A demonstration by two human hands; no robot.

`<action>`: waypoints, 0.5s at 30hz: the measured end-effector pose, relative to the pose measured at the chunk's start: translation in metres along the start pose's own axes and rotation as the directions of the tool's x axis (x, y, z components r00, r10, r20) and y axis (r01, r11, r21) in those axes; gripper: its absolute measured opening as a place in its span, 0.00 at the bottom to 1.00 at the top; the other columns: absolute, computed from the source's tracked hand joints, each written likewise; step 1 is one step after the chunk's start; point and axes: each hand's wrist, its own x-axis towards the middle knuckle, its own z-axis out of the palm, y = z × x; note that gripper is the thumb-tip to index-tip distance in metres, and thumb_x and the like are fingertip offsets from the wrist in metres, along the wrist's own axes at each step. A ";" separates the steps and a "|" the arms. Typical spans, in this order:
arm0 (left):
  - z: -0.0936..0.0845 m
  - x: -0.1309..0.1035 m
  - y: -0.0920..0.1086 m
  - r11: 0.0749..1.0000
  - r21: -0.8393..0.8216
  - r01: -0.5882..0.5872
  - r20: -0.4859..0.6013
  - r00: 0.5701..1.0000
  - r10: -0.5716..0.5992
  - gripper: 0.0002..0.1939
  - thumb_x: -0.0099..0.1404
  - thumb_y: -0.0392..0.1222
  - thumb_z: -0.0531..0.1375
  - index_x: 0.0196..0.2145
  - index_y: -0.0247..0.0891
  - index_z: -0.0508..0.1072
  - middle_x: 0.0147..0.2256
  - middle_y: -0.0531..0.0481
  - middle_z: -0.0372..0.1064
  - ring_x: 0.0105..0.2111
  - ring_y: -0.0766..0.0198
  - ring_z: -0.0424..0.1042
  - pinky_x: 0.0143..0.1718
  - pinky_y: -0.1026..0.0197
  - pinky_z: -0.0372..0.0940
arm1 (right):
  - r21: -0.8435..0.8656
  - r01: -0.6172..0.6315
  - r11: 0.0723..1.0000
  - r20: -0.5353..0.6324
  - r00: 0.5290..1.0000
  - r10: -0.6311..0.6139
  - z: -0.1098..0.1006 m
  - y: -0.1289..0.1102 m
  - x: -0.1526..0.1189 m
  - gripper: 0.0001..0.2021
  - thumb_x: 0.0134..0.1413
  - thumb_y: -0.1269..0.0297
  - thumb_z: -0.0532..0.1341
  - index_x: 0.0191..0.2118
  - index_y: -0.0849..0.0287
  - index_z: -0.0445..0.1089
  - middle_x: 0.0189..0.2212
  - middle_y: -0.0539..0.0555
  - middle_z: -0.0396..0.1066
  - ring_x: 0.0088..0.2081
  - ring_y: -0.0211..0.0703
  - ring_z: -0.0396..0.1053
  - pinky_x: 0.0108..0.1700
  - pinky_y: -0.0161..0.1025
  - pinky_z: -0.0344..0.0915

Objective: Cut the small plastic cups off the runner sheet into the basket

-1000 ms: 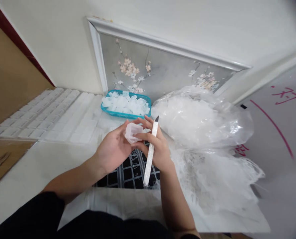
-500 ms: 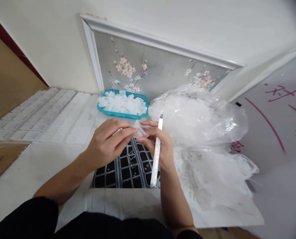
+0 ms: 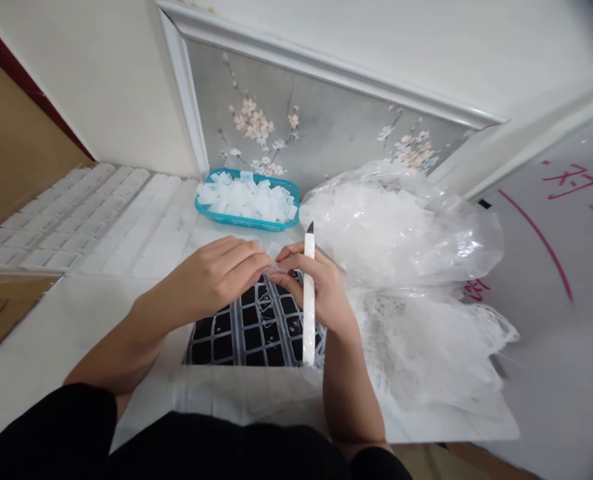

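Fingertips of my left hand (image 3: 216, 277) and my right hand (image 3: 324, 283) meet at a small translucent plastic piece (image 3: 275, 267), mostly hidden by the fingers. Both hands are closed on it. A white-handled craft knife (image 3: 309, 313) with a dark pointed tip is also tucked between the fingers of my right hand, standing nearly upright with the tip away from me. Below the hands lies a black surface (image 3: 261, 347) with a pale grid pattern and thin clear scraps on it. Just beyond them is a teal basket (image 3: 244, 222) heaped with small translucent pieces.
Rows of white plastic pieces (image 3: 91, 227) stand at the left. A clear bag (image 3: 401, 233) of translucent parts sits at the right, with a pile of stringy plastic (image 3: 426, 353) nearer me. A framed flower panel (image 3: 331, 120) is behind; a board with red writing (image 3: 551, 320) stands far right.
The fingers of both hands have closed in around the plastic piece, so less of it shows. The knife has tilted more upright. The view has shifted slightly.
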 end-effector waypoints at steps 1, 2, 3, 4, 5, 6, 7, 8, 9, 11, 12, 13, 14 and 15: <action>0.001 0.001 0.001 1.000 0.008 0.012 -0.005 1.000 -0.012 0.07 0.65 0.37 0.61 0.40 0.42 0.78 0.38 0.43 0.73 0.40 0.53 0.70 0.47 0.51 0.62 | 0.002 0.009 1.000 -0.014 1.000 -0.009 0.002 0.000 0.001 0.02 0.59 0.66 0.64 0.36 0.56 0.71 0.39 0.51 0.70 0.41 0.39 0.71 0.44 0.40 0.71; 0.002 0.002 0.003 1.000 0.011 0.028 -0.020 0.999 -0.028 0.07 0.64 0.37 0.60 0.39 0.41 0.78 0.37 0.44 0.72 0.39 0.54 0.70 0.46 0.52 0.62 | 0.001 0.012 1.000 -0.037 0.999 -0.012 0.003 -0.001 0.001 0.01 0.59 0.66 0.64 0.36 0.56 0.71 0.38 0.51 0.70 0.41 0.39 0.71 0.44 0.39 0.70; 0.003 0.003 0.005 0.999 0.006 0.046 -0.043 0.998 -0.046 0.06 0.64 0.37 0.60 0.38 0.41 0.77 0.36 0.45 0.71 0.37 0.55 0.69 0.44 0.53 0.62 | -0.005 0.011 1.000 -0.063 0.998 -0.012 0.006 -0.001 0.002 0.01 0.60 0.67 0.64 0.36 0.56 0.71 0.38 0.51 0.70 0.40 0.39 0.70 0.43 0.39 0.70; 0.004 0.004 0.007 0.998 -0.003 0.064 -0.066 0.996 -0.064 0.05 0.64 0.37 0.60 0.37 0.41 0.77 0.34 0.45 0.71 0.35 0.57 0.68 0.43 0.55 0.62 | -0.013 0.010 1.000 -0.090 0.996 -0.011 0.008 -0.002 0.003 0.01 0.60 0.68 0.63 0.35 0.56 0.71 0.38 0.51 0.70 0.39 0.38 0.70 0.42 0.39 0.70; 0.005 0.004 0.008 0.997 -0.018 0.081 -0.088 0.993 -0.082 0.04 0.64 0.38 0.61 0.36 0.41 0.77 0.33 0.46 0.70 0.33 0.58 0.67 0.41 0.56 0.63 | -0.024 0.011 1.000 -0.118 0.993 -0.014 0.010 -0.003 0.003 0.02 0.60 0.68 0.63 0.35 0.56 0.71 0.38 0.51 0.70 0.38 0.38 0.70 0.41 0.38 0.70; 0.007 0.004 0.009 0.995 -0.036 0.096 -0.109 0.989 -0.100 0.04 0.63 0.38 0.61 0.35 0.41 0.76 0.32 0.47 0.69 0.31 0.60 0.67 0.39 0.57 0.63 | -0.035 0.013 0.999 -0.141 0.990 -0.018 0.012 -0.004 0.003 0.02 0.60 0.68 0.63 0.35 0.56 0.71 0.37 0.51 0.70 0.37 0.38 0.70 0.40 0.38 0.70; 0.007 0.005 0.009 0.992 -0.055 0.112 -0.133 0.984 -0.119 0.03 0.63 0.38 0.61 0.35 0.41 0.76 0.31 0.48 0.69 0.30 0.61 0.66 0.38 0.58 0.62 | -0.046 0.020 0.999 -0.165 0.986 -0.027 0.014 -0.005 0.003 0.02 0.60 0.69 0.63 0.35 0.56 0.71 0.37 0.51 0.70 0.36 0.38 0.70 0.39 0.38 0.70; 0.007 0.005 0.009 0.989 -0.073 0.129 -0.163 0.977 -0.139 0.03 0.63 0.38 0.61 0.35 0.41 0.75 0.32 0.48 0.69 0.30 0.62 0.65 0.36 0.59 0.62 | -0.058 0.030 0.998 -0.191 0.981 -0.041 0.015 -0.006 0.003 0.02 0.60 0.69 0.63 0.35 0.56 0.71 0.36 0.51 0.71 0.36 0.38 0.70 0.39 0.38 0.70; 0.007 0.005 0.007 0.985 -0.089 0.151 -0.199 0.966 -0.166 0.03 0.63 0.38 0.61 0.35 0.41 0.75 0.32 0.48 0.69 0.29 0.62 0.65 0.36 0.60 0.62 | -0.071 0.041 0.997 -0.220 0.974 -0.055 0.015 -0.007 0.003 0.02 0.59 0.69 0.63 0.34 0.56 0.71 0.36 0.51 0.71 0.36 0.39 0.70 0.39 0.39 0.70; 0.004 0.006 0.002 0.973 -0.125 0.193 -0.275 0.936 -0.221 0.02 0.62 0.39 0.61 0.35 0.41 0.74 0.33 0.49 0.69 0.29 0.63 0.65 0.35 0.61 0.62 | -0.093 0.060 0.994 -0.279 0.957 -0.084 0.015 -0.008 0.002 0.02 0.59 0.69 0.63 0.35 0.55 0.71 0.36 0.51 0.72 0.37 0.40 0.71 0.39 0.39 0.70; 0.002 0.006 0.000 0.967 -0.144 0.208 -0.303 0.921 -0.243 0.02 0.62 0.39 0.61 0.34 0.41 0.74 0.34 0.49 0.68 0.30 0.63 0.65 0.35 0.61 0.62 | -0.100 0.070 0.993 -0.299 0.949 -0.097 0.014 -0.009 0.001 0.02 0.58 0.69 0.64 0.35 0.55 0.71 0.36 0.51 0.72 0.37 0.40 0.71 0.39 0.39 0.70; 0.001 0.006 -0.003 0.963 -0.160 0.217 -0.322 0.911 -0.259 0.02 0.62 0.39 0.61 0.34 0.41 0.74 0.33 0.49 0.68 0.30 0.63 0.65 0.35 0.61 0.62 | -0.103 0.077 0.992 -0.312 0.944 -0.106 0.013 -0.009 0.000 0.02 0.58 0.69 0.64 0.35 0.55 0.71 0.37 0.52 0.72 0.37 0.41 0.71 0.38 0.40 0.71; 0.000 0.007 -0.005 0.961 -0.167 0.219 -0.331 0.906 -0.264 0.01 0.62 0.39 0.61 0.33 0.41 0.74 0.33 0.49 0.68 0.30 0.63 0.65 0.35 0.61 0.62 | -0.103 0.080 0.991 -0.317 0.942 -0.109 0.012 -0.009 0.000 0.03 0.58 0.69 0.64 0.35 0.54 0.71 0.37 0.52 0.72 0.36 0.41 0.72 0.38 0.40 0.71; -0.001 0.007 -0.007 0.962 -0.163 0.218 -0.338 0.904 -0.262 0.01 0.62 0.40 0.61 0.33 0.42 0.74 0.32 0.50 0.68 0.30 0.62 0.65 0.35 0.61 0.62 | -0.103 0.081 0.991 -0.318 0.942 -0.110 0.011 -0.010 0.000 0.03 0.57 0.69 0.65 0.35 0.54 0.71 0.37 0.52 0.72 0.36 0.42 0.72 0.37 0.41 0.72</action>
